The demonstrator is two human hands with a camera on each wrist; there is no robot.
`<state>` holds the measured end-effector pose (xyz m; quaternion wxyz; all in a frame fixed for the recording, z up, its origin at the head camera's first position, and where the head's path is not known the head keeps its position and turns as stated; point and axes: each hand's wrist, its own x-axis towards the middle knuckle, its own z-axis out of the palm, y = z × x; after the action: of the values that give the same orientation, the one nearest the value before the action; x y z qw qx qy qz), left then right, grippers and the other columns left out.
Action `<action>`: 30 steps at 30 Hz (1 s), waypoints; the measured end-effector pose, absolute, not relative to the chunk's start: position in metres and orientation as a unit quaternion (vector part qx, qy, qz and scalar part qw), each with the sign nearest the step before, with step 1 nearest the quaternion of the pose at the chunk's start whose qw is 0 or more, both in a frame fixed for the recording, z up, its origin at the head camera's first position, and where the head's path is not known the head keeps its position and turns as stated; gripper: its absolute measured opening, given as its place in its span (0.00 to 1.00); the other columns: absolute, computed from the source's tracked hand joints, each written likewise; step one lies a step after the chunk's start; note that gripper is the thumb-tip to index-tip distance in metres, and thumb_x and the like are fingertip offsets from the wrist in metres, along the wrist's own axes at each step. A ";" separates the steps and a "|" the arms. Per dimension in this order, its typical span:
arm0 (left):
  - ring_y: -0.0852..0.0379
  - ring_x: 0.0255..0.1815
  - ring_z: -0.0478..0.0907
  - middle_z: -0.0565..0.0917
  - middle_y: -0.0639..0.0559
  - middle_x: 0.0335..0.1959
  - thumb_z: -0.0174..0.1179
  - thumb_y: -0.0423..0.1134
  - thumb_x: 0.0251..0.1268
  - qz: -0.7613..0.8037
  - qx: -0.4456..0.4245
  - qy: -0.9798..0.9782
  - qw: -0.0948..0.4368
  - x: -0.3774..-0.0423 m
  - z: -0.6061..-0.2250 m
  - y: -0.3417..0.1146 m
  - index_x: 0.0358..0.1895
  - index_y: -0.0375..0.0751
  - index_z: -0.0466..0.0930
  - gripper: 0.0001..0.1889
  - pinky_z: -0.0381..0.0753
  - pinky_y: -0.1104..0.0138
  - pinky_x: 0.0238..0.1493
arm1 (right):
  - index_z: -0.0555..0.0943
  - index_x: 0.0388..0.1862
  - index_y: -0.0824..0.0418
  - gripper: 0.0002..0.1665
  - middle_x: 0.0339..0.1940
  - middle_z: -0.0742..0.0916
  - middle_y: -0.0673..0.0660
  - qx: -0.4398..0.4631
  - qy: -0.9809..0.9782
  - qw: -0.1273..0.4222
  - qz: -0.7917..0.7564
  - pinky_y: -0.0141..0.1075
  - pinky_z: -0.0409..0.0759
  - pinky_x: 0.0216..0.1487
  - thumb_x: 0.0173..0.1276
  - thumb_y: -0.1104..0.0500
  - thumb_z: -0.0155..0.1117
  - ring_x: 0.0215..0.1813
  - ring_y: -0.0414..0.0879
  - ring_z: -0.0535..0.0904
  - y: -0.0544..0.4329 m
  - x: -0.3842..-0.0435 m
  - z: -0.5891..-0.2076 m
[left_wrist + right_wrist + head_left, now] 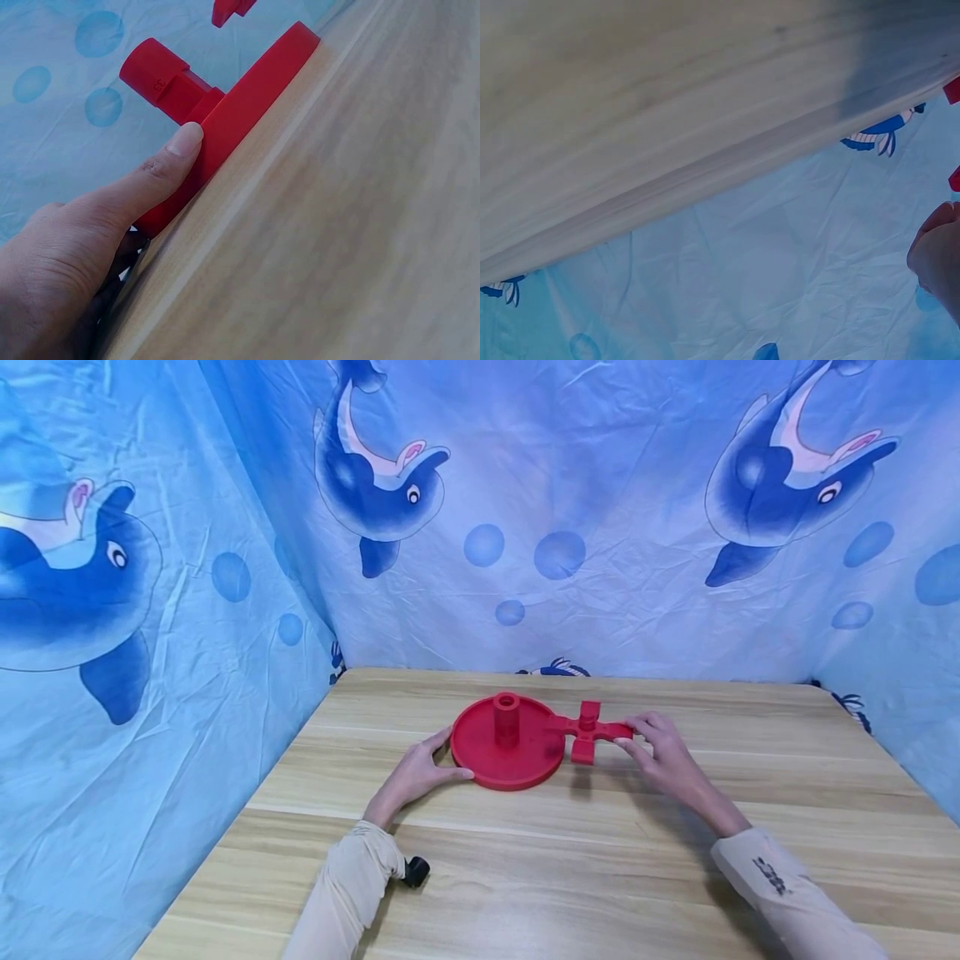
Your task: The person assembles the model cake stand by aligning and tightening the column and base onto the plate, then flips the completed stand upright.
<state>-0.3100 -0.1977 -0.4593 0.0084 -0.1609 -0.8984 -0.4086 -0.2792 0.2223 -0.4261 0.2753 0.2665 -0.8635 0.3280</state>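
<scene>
You steady a red round tray [472,739] on the wood-grain surface [600,860], toward its far edge and somewhat nearer its far left corner than its far right. Inside the tray's low raised rim, a red hollow column [507,727] stands upright, its long axis vertical and its open end facing up.

Your left hand [412,777] holds the tray's left side, thumb and fingers spread apart around the rim; in the left wrist view the thumb presses against the near wall, while the other fingers are mostly hidden.

Just right of the tray, your right hand [666,758] pinches a red four-armed cross [587,727] by the end of its right arm, between thumb and fingers. The rest of the cross extends leftward from your fingertips, the tip of its left arm overlapping the tray's right side in the head view; its shadow falls on the surface below, clear of the piece. Its longer-looking pair of arms runs left to right, roughly along the surface's far edge, and the other pair points toward the far and near edges.

Behind the far edge hangs a blue backdrop [480,460] printed with dolphins and bubbles.
</scene>
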 end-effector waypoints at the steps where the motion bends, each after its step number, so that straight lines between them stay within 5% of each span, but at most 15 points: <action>1: 0.47 0.78 0.63 0.69 0.49 0.77 0.78 0.63 0.52 -0.409 -0.160 -0.898 0.009 -0.310 -0.459 -0.198 0.81 0.48 0.63 0.54 0.64 0.49 0.75 | 0.85 0.52 0.73 0.16 0.45 0.84 0.65 0.268 -0.863 0.275 0.329 0.52 0.75 0.46 0.66 0.71 0.72 0.50 0.61 0.76 0.221 -0.279 -0.426; 23: 0.48 0.78 0.63 0.70 0.48 0.77 0.78 0.63 0.52 -0.403 -0.162 -0.901 0.013 -0.311 -0.460 -0.197 0.81 0.49 0.64 0.54 0.64 0.50 0.75 | 0.85 0.57 0.71 0.18 0.47 0.84 0.61 0.259 -0.867 0.212 0.370 0.51 0.81 0.45 0.72 0.64 0.70 0.49 0.55 0.76 0.188 -0.281 -0.415; 30: 0.48 0.78 0.62 0.69 0.49 0.77 0.78 0.61 0.52 -0.405 -0.158 -0.900 0.009 -0.310 -0.459 -0.197 0.81 0.49 0.63 0.54 0.64 0.50 0.76 | 0.86 0.54 0.69 0.15 0.48 0.85 0.61 0.234 -0.867 0.179 0.403 0.41 0.80 0.42 0.74 0.61 0.69 0.47 0.53 0.77 0.177 -0.284 -0.409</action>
<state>-0.3097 -0.1966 -0.4589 0.0093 -0.1578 -0.9004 -0.4054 -0.2837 0.1766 -0.4095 0.1789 0.2341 -0.8666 0.4026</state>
